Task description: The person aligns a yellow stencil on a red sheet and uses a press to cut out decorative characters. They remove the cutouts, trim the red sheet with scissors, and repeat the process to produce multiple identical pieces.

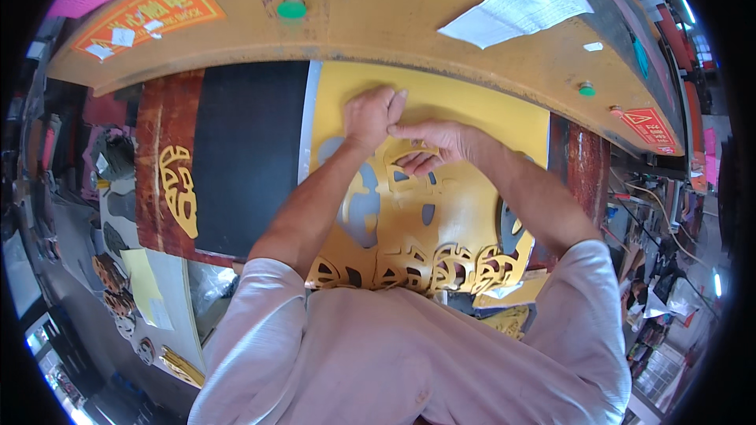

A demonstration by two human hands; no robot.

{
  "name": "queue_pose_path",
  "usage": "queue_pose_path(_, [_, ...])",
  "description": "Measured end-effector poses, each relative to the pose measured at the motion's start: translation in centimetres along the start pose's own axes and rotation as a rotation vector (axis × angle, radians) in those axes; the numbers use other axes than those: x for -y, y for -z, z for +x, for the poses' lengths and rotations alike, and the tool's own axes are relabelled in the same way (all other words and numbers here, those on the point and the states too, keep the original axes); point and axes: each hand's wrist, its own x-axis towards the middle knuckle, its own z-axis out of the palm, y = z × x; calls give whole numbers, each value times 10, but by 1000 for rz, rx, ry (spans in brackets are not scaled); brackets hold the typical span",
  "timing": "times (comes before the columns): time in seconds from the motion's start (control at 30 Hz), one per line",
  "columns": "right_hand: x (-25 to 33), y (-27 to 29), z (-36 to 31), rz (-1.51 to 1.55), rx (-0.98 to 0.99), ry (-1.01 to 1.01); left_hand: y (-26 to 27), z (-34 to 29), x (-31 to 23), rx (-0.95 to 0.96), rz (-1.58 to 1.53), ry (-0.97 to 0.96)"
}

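Note:
A large yellow sheet [480, 102] with cut-out openings lies under the machine's beam, its near part hanging in a perforated strip toward my body. Above its far middle my left hand [368, 116] is closed in a fist, and whatever it holds is hidden. Touching it with the thumb, my right hand [441, 142] has its thumb and fingers apart over the cut part of the sheet. Beneath the right fingers are slotted shapes [405, 175] in the sheet. A grey surface [362, 216] shows through the larger openings.
A yellow-brown machine beam [370, 20] with green buttons [291, 8] spans the far side. Papers [520, 4] lie on it. A black panel [252, 157] adjoins the sheet, and a yellow cut-out piece [179, 193] rests on the rusty red plate [150, 181] at left.

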Motion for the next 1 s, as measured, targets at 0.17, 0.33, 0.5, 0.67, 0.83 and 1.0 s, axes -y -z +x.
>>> queue_pose_path(0.17, [4, -8, 2, 218, 118, -57, -4, 2, 7, -140, -106, 33])
queue_pose_path(0.33, [11, -14, 14, 93, -63, -197, -4, 2, 8, -58, -102, 134])
queue_pose_path(0.5, [-6, -28, 7, -350, -283, 125, -6, -1, 4, 95, 112, -47])
queue_pose_path(0.67, [-23, -37, 14, -977, -541, 704, -19, 2, 7, 95, 360, -227])
queue_pose_path(0.83, [-16, -32, 13, -1409, -530, 683, -31, 6, 9, 91, 376, -194])
queue_pose_path(1.0, [-4, -36, 5, -1537, -499, 731, -28, 8, 5, 133, 443, -178])
